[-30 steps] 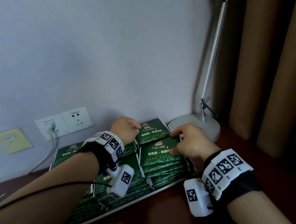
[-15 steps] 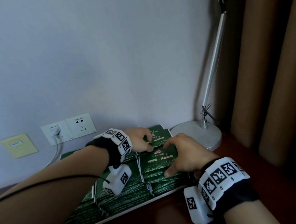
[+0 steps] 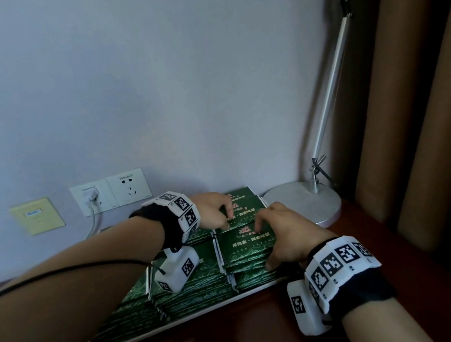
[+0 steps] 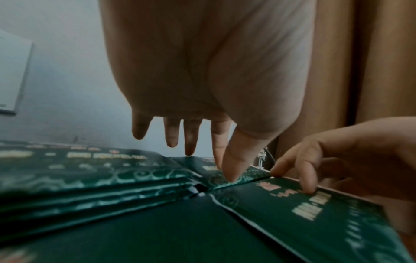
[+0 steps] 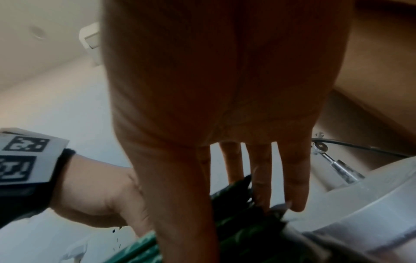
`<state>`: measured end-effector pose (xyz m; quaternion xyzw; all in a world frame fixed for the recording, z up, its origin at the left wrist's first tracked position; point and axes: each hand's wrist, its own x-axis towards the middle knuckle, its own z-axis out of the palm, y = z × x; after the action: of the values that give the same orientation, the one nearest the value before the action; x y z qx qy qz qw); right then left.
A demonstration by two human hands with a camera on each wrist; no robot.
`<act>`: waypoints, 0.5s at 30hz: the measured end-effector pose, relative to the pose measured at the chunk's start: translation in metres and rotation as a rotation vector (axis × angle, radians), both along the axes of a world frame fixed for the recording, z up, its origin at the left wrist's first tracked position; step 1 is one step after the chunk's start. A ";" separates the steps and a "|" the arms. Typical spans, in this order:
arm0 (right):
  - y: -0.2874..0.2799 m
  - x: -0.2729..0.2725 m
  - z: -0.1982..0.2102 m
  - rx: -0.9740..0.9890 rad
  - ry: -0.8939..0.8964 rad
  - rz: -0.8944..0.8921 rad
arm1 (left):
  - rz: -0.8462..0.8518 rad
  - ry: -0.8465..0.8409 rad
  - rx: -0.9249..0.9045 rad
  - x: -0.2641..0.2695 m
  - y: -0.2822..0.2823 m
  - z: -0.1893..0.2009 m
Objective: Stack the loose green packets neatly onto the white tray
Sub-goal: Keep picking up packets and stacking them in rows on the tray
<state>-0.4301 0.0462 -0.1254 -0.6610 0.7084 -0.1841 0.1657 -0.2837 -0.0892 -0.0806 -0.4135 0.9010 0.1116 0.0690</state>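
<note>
**Both hands on the green packet stacks at the tray's far right**

Head view: flat white rectangular tray sits on the dark reddish-brown wooden table, against the pale wall; tray is covered in stacks of glossy dark-green foil packets with gold lettering; left hand rests on the far-right stack, thumb and index tips down on the top packet, fingers bent; right hand spans the near-right stack, fingers on its far edge, thumb at its near right corner; round silver lamp base just right of the tray, thin metal lamp pole rising from it; brown curtain at right; white wall sockets and a yellowish wall plate at left.

Left wrist view: left hand fingers spread apart, thumb tip pressing a packet's edge, index touching beside it, other three off the surface; right hand fingertips on the neighbouring packet's far edge.

Right wrist view: blurred; right hand fingers straight and slightly apart, tips reaching down the far side of the stack, thumb down its near side; lamp base just beside.
</note>
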 end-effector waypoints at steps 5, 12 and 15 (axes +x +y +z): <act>-0.003 -0.006 0.000 0.002 0.028 -0.001 | -0.074 0.133 -0.035 0.024 0.015 0.000; -0.005 -0.006 0.003 0.029 0.103 -0.003 | -0.148 0.395 -0.079 0.117 0.075 -0.004; 0.002 -0.001 0.015 0.043 0.168 -0.038 | -0.113 0.441 -0.086 0.176 0.095 -0.009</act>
<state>-0.4314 0.0482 -0.1104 -0.6569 0.7358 -0.1161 0.1164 -0.1073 0.0057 -0.0900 -0.3307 0.9199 0.1567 -0.1412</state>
